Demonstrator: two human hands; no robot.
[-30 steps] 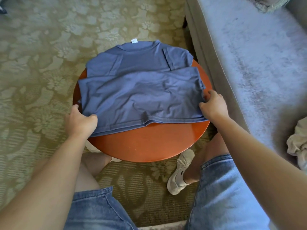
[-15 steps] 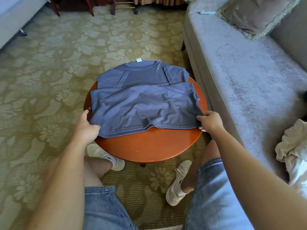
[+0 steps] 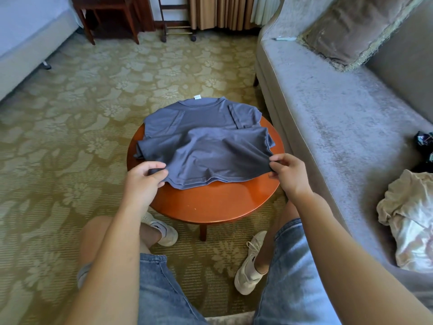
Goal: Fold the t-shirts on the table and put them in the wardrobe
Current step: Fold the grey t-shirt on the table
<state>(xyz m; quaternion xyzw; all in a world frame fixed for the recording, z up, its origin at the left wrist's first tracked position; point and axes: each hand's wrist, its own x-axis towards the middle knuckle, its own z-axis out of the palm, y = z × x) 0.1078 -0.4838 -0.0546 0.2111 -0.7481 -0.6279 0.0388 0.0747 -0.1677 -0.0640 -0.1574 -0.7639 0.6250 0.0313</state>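
Note:
A blue-grey t-shirt lies partly folded on the round red-brown table, its collar and white label at the far side. My left hand pinches the near left corner of the folded lower half. My right hand pinches the near right corner. Both corners are raised off the tabletop, and the hem sags between them.
A grey sofa runs along the right with a cushion, a crumpled cream garment and a dark patterned item. Patterned carpet surrounds the table. A bed edge and dark wooden furniture stand at the back.
Both hands have lifted the shirt's near corners off the table and drawn them inward, bunching the lower half. The camera has tilted up, showing more of the room.

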